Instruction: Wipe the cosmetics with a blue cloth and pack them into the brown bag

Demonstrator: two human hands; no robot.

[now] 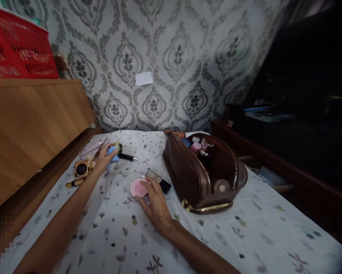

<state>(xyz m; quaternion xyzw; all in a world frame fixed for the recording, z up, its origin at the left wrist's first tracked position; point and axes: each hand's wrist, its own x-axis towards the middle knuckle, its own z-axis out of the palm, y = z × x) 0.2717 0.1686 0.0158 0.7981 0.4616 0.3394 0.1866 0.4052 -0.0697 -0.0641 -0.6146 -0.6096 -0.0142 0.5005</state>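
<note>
My left hand [103, 159] is closed on a crumpled light blue cloth [113, 155], among small cosmetics on the left of the bed-like surface. Just past its fingertips are a jar with a dark green side [119, 147] and a black pen-like tube [127, 157]. Thumb and fingers of my right hand [156, 203] pinch the edge of a round pink compact [138, 188], low over the sheet. Right behind those fingers lies a clear bottle with a black cap [165, 186]. The brown makeup bag [185, 167] stands unzipped to the right, holding several small containers.
A gold case with a black round window [82, 168], a gold-and-black tube [74, 183] and a pale pink tube [91, 148] lie at the left. A wooden cabinet [36, 121] bearing a red basket [22, 47] borders that side. Patterned wallpaper [176, 57] covers the back wall.
</note>
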